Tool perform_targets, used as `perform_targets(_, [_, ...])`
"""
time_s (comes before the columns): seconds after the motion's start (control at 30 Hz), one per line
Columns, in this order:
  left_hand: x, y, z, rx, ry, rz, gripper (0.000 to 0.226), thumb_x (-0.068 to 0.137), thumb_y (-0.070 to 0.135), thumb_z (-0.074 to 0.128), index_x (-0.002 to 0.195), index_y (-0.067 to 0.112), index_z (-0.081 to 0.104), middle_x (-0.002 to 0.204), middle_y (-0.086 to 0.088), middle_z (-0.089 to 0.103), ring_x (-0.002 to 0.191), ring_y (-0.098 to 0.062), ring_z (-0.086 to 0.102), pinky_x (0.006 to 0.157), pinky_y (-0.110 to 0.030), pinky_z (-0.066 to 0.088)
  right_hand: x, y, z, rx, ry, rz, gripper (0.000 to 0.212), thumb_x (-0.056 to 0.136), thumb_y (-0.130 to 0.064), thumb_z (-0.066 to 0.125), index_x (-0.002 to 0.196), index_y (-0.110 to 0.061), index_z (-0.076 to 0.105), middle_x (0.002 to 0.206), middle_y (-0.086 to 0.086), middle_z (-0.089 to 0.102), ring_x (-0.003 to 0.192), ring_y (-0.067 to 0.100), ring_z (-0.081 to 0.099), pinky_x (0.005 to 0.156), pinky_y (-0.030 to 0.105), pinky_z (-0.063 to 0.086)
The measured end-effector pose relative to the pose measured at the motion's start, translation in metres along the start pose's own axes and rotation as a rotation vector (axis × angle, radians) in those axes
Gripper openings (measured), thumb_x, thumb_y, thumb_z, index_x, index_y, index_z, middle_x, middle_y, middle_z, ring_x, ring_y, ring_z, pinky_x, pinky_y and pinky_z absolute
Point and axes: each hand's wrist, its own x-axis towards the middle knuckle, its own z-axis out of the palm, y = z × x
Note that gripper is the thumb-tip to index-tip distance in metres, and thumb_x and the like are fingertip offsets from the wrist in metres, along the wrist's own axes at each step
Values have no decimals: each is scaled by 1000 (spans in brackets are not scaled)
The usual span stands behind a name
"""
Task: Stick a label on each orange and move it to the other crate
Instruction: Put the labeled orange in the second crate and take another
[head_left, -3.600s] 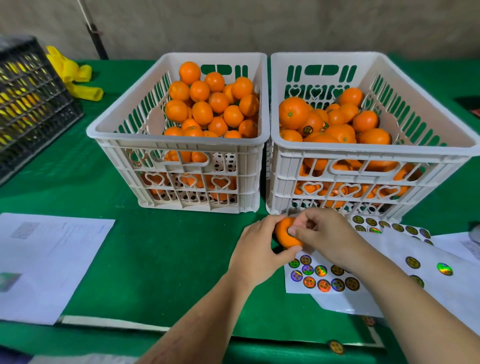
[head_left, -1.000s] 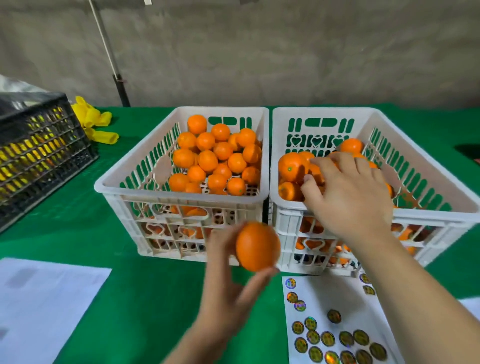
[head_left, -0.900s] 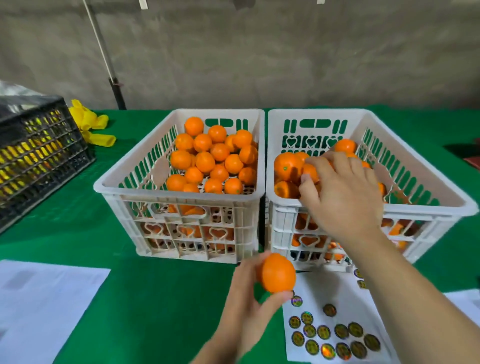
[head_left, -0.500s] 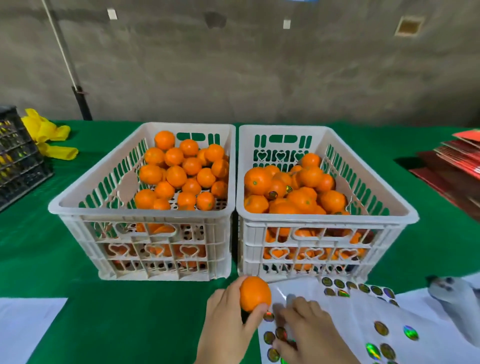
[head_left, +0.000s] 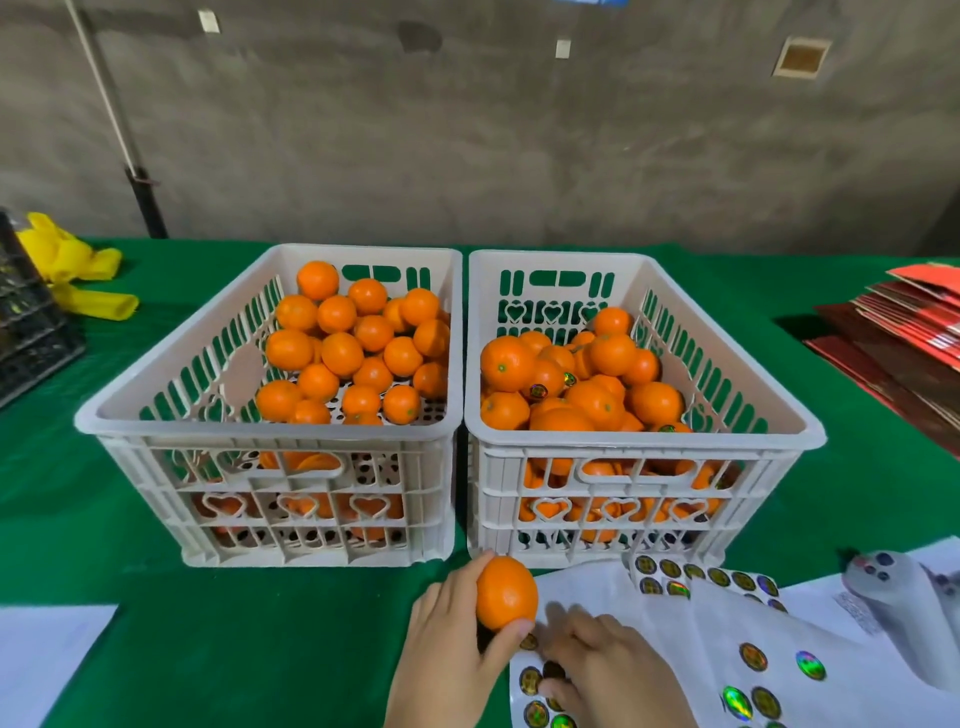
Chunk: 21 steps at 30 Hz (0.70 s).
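Two white crates stand side by side on the green cloth. The left crate (head_left: 270, 431) holds unlabelled oranges (head_left: 343, 353). The right crate (head_left: 644, 439) is fuller, and some of its oranges (head_left: 597, 400) show a shiny round label (head_left: 537, 389). In front of the right crate my left hand (head_left: 447, 654) grips one orange (head_left: 506, 592) just above the table. My right hand (head_left: 613, 670) lies curled on the white label sheet (head_left: 675, 623), thumb and forefinger on either side of a round label (head_left: 553, 670).
A black crate (head_left: 31, 332) and yellow gloves (head_left: 78, 275) sit at the far left. Red folders (head_left: 909, 332) are stacked at the right. A grey device (head_left: 904, 597) rests on papers at the right front. A white paper (head_left: 41, 660) lies at the left front.
My right hand left the right crate and came down onto the label sheet. My left hand lowered its orange to beside the sheet. The camera tilted up.
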Motion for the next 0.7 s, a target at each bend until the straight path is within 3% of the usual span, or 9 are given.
perform_targets(0.07, [1, 1, 0, 13, -12, -8, 79, 65, 104, 20, 133, 76, -8, 132, 41, 21, 120, 3, 31, 102, -21, 28, -3, 4, 9, 12, 60, 28, 67, 23, -65, 94, 86, -44, 81, 85, -14, 74, 56, 2, 66, 50, 12, 50])
perform_targets(0.17, [1, 0, 0, 27, -6, -4, 78, 66, 104, 17, 135, 75, -7, 137, 38, 24, 122, 3, 32, 105, -21, 28, -6, 8, 16, 94, 124, 17, 60, 35, -61, 96, 91, -44, 81, 96, -17, 76, 70, 1, 71, 59, 10, 53])
perform_targets(0.27, [-1, -2, 1, 13, 16, 16, 77, 68, 103, 22, 134, 78, -8, 135, 38, 25, 124, 3, 32, 106, -21, 30, -9, 12, 6, 342, 91, 72, 19, 79, -49, 80, 96, -43, 72, 111, -33, 58, 99, -1, 62, 82, 12, 48])
perform_targets(0.3, [-2, -3, 1, 1, 26, 23, 77, 69, 103, 26, 134, 79, -7, 135, 38, 26, 125, 4, 31, 107, -22, 30, -7, 15, 6, 417, 137, 109, 6, 89, -41, 73, 93, -39, 69, 104, -30, 57, 96, -2, 58, 81, 15, 46])
perform_targets(0.37, [-4, -4, 2, -8, 49, 43, 76, 75, 96, 39, 134, 80, -5, 134, 38, 29, 123, 7, 29, 109, -21, 30, -2, 21, 2, 586, 211, 191, 13, 92, -29, 73, 83, -33, 66, 84, -16, 62, 80, 4, 58, 69, 18, 45])
perform_targets(0.47, [-5, -5, 3, -4, 72, 51, 77, 83, 83, 55, 135, 80, -2, 136, 39, 30, 123, 7, 30, 111, -21, 30, 10, 24, -11, 731, 204, 207, 16, 90, -26, 76, 78, -30, 66, 75, -13, 64, 68, 7, 58, 61, 19, 44])
perform_targets(0.57, [-5, -5, 4, 2, 88, 77, 77, 79, 95, 45, 138, 78, -1, 137, 40, 33, 123, 7, 33, 110, -22, 30, 21, 22, -20, 819, 162, 169, 20, 92, -25, 75, 75, -28, 65, 67, -13, 62, 61, 2, 53, 61, 15, 41])
perform_targets(0.7, [-4, -5, 4, 17, 82, 86, 80, 75, 101, 36, 142, 75, 2, 140, 42, 34, 128, 6, 36, 112, -21, 28, 42, 13, -26, 760, 99, 136, 17, 91, -26, 75, 77, -27, 66, 70, -20, 63, 67, -3, 56, 64, 12, 42])
